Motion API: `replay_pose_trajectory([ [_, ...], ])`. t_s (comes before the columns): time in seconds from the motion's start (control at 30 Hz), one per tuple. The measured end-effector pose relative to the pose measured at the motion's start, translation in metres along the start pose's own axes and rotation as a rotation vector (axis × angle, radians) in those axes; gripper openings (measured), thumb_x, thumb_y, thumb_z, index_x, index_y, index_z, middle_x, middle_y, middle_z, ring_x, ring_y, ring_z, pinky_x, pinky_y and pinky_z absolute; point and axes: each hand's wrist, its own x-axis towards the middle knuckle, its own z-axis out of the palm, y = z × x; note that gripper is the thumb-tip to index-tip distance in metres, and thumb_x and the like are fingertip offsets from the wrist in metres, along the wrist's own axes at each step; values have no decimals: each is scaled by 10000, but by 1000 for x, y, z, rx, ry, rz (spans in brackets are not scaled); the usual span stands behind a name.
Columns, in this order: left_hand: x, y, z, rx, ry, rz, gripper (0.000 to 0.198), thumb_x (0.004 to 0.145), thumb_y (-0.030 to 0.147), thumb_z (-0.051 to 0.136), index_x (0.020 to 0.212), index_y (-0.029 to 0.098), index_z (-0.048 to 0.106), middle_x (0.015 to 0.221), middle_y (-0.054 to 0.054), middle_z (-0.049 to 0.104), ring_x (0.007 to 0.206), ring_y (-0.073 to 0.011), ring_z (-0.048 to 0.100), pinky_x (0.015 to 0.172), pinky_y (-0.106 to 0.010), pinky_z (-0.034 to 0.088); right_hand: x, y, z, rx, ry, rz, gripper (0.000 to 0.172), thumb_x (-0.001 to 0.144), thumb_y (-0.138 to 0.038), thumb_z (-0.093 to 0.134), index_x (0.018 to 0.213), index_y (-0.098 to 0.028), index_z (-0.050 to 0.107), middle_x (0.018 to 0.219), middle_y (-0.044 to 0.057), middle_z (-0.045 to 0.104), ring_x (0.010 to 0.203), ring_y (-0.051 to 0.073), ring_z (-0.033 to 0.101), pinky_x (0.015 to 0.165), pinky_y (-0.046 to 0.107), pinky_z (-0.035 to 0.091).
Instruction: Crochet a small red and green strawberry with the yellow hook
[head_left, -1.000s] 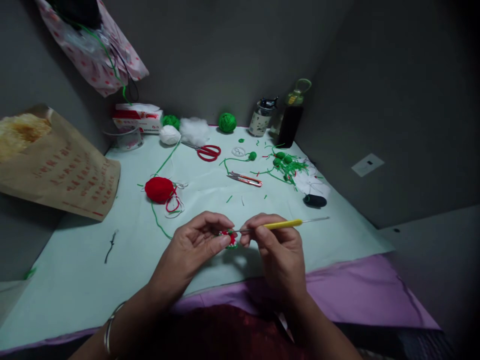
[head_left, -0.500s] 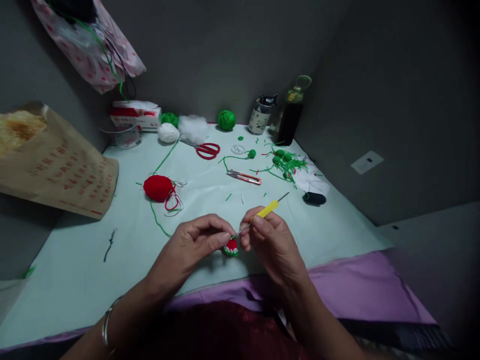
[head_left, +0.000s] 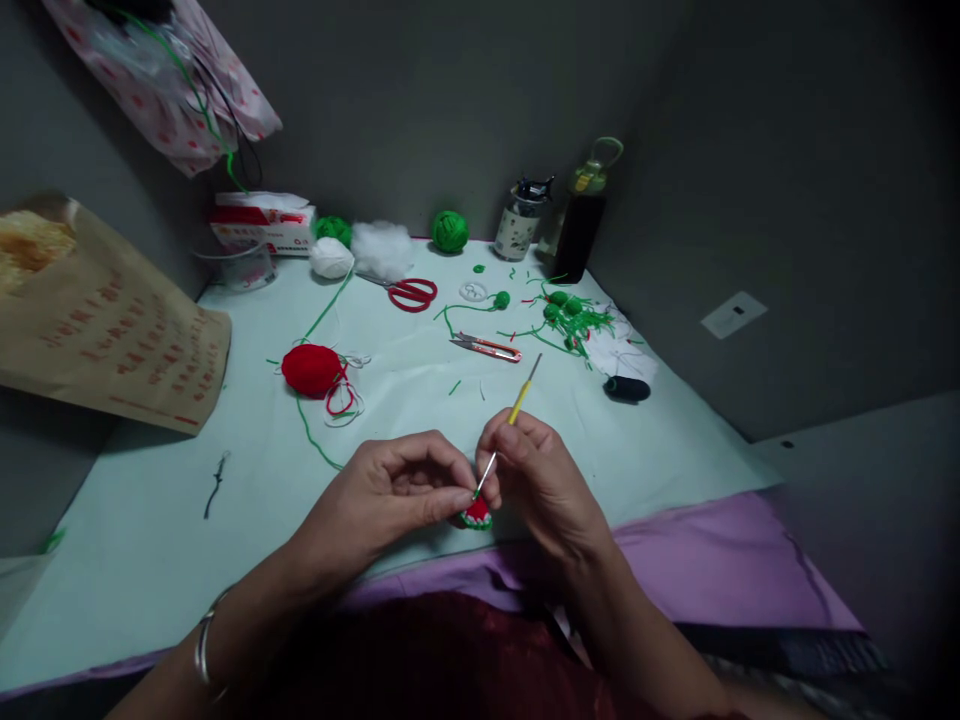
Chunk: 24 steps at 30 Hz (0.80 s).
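Observation:
Between the thumb and fingers of my left hand (head_left: 401, 490) is a small crocheted piece (head_left: 477, 514), red with a white and green edge. My right hand (head_left: 536, 475) grips a crochet hook (head_left: 519, 402) by its yellow handle. The hook's metal tip meets the green yarn at the top of the piece; the exact stitch is too small to make out. A green strand (head_left: 309, 430) runs over the table towards my left hand, passing beside a red yarn ball (head_left: 313, 371).
Red-handled scissors (head_left: 411, 293) and thread snips (head_left: 486, 347) lie beyond my hands. Green crocheted bits (head_left: 570, 312) with loose strands are at right, near a dark bottle (head_left: 582, 225). A brown paper bag (head_left: 142, 330) stands at left; a green yarn ball (head_left: 450, 231) sits at the back.
The crochet hook has swung more upright, and its tip has come down to the top of the crocheted piece. The piece has shifted slightly right and towards me.

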Motion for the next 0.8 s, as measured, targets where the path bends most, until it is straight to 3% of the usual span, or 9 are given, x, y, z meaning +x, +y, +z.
replay_pose_trajectory([
  [0.2,-2,4,8,164,112,-73,63,824,174,747,791,185,695,815,14,689,748,-109,610,674,-224,453,1,3,-2,18,12,-31,340,751,-430,866,715,-170,649,548,-36,682,390,64,588,411,148,496],
  [0.53,-1,-4,7,131,101,-42,67,849,177,699,817,199,645,855,-7,700,868,-162,646,776,-290,464,2,4,-4,69,-5,-41,340,715,-403,902,752,-167,660,600,-28,712,437,70,646,450,131,514],
  [0.8,-1,1,4,75,80,-42,53,878,235,746,858,194,718,893,-10,729,844,-130,636,781,-243,479,1,4,-8,67,-7,-62,307,747,-372,884,773,-175,651,601,-34,704,449,64,640,478,130,516],
])
